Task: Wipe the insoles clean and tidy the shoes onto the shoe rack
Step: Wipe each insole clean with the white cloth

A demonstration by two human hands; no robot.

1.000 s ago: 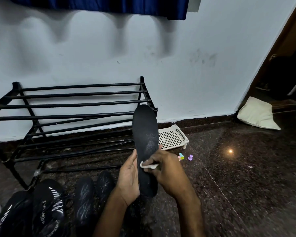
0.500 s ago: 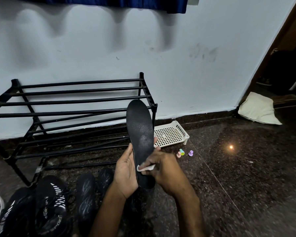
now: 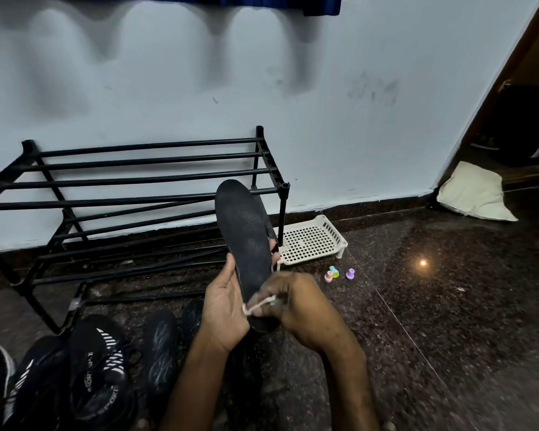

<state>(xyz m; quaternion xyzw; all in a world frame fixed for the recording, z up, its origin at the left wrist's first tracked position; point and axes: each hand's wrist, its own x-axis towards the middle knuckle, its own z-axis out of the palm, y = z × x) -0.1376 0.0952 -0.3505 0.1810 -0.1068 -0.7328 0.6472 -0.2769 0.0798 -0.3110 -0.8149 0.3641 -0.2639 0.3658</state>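
Observation:
A black insole [image 3: 243, 234] stands nearly upright in front of me, toe end up. My left hand [image 3: 224, 309] grips its lower part, fingers curled round behind it. My right hand [image 3: 296, 306] pinches a small white wipe [image 3: 257, 304] against the insole near its heel end. Behind stands a black metal shoe rack [image 3: 131, 188] with bare bars, against the white wall. Several black shoes [image 3: 97, 368] lie on the dark floor at the lower left, one pair with white stripes.
A white perforated plastic tray [image 3: 311, 241] sits on the floor right of the rack. Small pastel-coloured toys [image 3: 336, 273] lie beside it. A pale cushion [image 3: 473, 191] rests at the far right by a dark doorway. The floor is dark speckled stone.
My right hand has slid the wipe down the insole toward the heel end. The insole has tilted slightly left, and the camera view has dropped a little.

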